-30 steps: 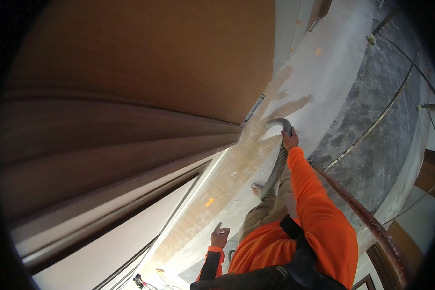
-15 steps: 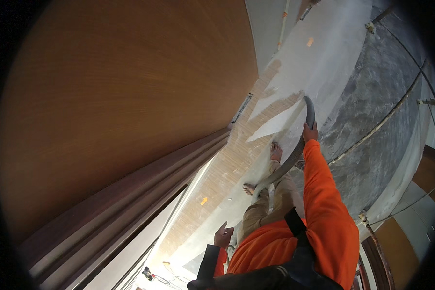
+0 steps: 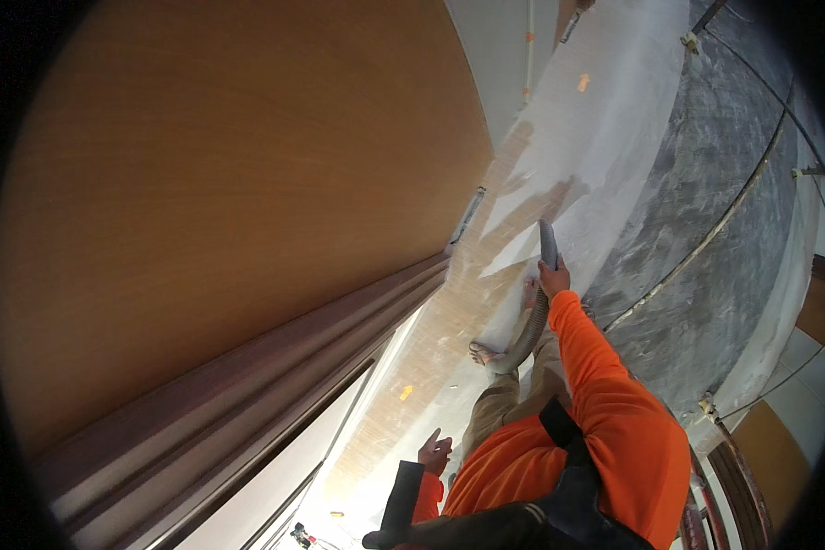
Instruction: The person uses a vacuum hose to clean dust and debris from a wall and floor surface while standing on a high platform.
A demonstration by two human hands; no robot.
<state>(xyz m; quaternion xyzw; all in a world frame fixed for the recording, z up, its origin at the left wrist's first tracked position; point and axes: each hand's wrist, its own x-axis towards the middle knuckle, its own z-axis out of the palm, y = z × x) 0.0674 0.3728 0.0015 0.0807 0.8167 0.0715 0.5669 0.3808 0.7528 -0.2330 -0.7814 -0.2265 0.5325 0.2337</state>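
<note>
A grey ribbed vacuum hose (image 3: 529, 337) runs up from beside my legs, and my right hand (image 3: 554, 278) is wrapped around it near its end. The free end of the hose points toward the dusty floor strip (image 3: 513, 220), where brown streaks show through pale dust. Whether the end touches the floor I cannot tell. Low in the middle, my left hand (image 3: 434, 453) hangs beside my hip with its fingers apart and nothing in it. Under the hose, my bare left foot (image 3: 482, 353) stands on the strip.
A large brown wood panel (image 3: 247, 183) rises on the left, above stepped dark moulding (image 3: 275, 357). At right lies a dark grey, dust-smeared surface (image 3: 706, 202), crossed by a rope-like line (image 3: 706, 240). Orange arrow markers (image 3: 584, 82) stick to the strip.
My right hand has drawn the hose end back toward me and to the left. The hose's arch has flattened. My left hand stays low and apart from the hose.
</note>
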